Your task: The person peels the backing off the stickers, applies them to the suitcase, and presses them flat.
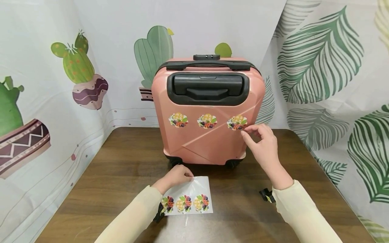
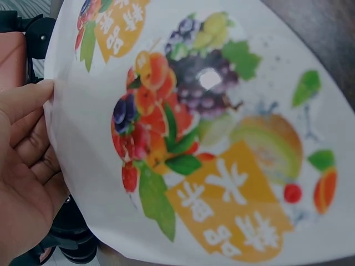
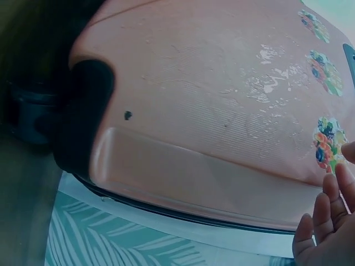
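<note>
A pink suitcase [image 1: 209, 141] stands upright on the table, with three round fruit stickers in a row across its front. At the rightmost sticker [image 1: 237, 123], my right hand [image 1: 265, 145] pinches the lower right edge between thumb and forefinger; the other fingers are loosely bent. My left hand [image 1: 177, 176] grips the upper edge of a white sticker sheet [image 1: 199, 184] in front of the suitcase. Several fruit stickers are on that sheet, close up in the left wrist view, where the thumb [image 2: 33, 97] lies over the sheet's edge.
The brown wooden table [image 1: 127, 162] lies beneath everything. A black telescoping handle [image 1: 208, 86] is recessed in the suitcase's upper front, and black wheels [image 1: 233, 163] show at its base. Behind stands a printed cloth [image 1: 118, 67] with cacti and leaves.
</note>
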Available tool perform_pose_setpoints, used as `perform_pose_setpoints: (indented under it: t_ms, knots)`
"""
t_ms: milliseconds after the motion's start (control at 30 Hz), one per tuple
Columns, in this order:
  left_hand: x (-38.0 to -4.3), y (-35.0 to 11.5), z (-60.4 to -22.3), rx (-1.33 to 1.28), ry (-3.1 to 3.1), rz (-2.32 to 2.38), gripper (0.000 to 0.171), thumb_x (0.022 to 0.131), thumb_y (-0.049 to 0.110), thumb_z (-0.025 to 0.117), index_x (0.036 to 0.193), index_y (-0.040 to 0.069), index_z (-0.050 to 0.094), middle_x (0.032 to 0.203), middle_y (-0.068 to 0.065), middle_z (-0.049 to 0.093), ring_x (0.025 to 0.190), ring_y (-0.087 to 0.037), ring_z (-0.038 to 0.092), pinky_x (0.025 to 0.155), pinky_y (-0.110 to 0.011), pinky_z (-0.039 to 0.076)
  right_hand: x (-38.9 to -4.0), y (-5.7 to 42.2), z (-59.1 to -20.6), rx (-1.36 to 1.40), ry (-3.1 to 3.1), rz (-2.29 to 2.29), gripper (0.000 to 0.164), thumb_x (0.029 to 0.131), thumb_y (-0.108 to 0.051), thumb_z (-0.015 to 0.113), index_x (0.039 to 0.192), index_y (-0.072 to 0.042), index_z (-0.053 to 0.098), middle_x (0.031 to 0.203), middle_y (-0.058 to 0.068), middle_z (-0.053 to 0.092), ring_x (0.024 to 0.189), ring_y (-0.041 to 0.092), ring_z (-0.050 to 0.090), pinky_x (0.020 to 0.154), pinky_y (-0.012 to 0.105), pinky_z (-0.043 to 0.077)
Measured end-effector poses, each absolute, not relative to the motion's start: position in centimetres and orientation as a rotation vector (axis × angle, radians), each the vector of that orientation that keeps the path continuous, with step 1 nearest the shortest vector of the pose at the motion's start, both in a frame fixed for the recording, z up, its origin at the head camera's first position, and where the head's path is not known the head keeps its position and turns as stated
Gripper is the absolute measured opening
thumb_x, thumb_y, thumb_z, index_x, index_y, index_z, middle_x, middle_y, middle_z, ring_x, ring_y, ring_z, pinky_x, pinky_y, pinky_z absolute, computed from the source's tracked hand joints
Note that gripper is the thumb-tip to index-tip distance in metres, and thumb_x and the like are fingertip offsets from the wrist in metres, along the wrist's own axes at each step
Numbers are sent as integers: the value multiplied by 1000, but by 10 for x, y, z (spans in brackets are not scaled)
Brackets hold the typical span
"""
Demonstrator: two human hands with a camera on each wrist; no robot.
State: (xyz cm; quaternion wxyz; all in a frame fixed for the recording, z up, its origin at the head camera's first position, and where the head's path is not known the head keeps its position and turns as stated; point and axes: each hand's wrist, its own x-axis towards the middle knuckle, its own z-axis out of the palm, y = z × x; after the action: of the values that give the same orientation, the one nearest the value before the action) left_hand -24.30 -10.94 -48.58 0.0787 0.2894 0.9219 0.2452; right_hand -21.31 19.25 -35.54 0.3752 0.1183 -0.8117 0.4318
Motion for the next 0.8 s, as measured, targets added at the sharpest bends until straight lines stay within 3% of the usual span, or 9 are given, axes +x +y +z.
perform_pose_setpoints:
  t_ms: [267,800]
  knots:
    - [-244,-109,-485,880,2769,736,11,91,11,72,95,7,81,94,-7,80,88,-20,73,77,-25,54,-210,192,-368,321,-2106,1108,10,87,-2,76,96,1,72,88,16,68,86,3,49,77,12,36]
    - [-240,-109,-478,841,2771,784,11,92,11,72,94,7,81,93,-7,80,80,-14,69,71,-22,49,-199,189,-398,424,-2156,1134,11,85,0,77,94,-3,72,85,9,66,81,8,53,73,9,39]
